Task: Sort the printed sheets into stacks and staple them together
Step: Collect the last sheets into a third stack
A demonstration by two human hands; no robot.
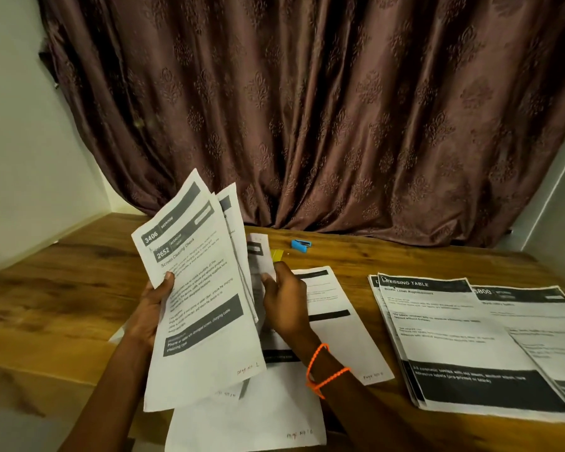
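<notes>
The left hand [150,308] has its grip clamped on a fanned sheaf of printed sheets [199,288] above the bench [62,272]'s near edge, headings showing for sorting; the right hand [284,301] pinches one sheet [258,256]. The stapler [301,245] waits near the far edge.

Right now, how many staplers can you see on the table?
1. The blue stapler lies at the far side of the wooden table, near the curtain, beyond the right hand. Papers could hide another.

A brown patterned curtain [307,109] hangs behind the wooden table [62,288]
</notes>
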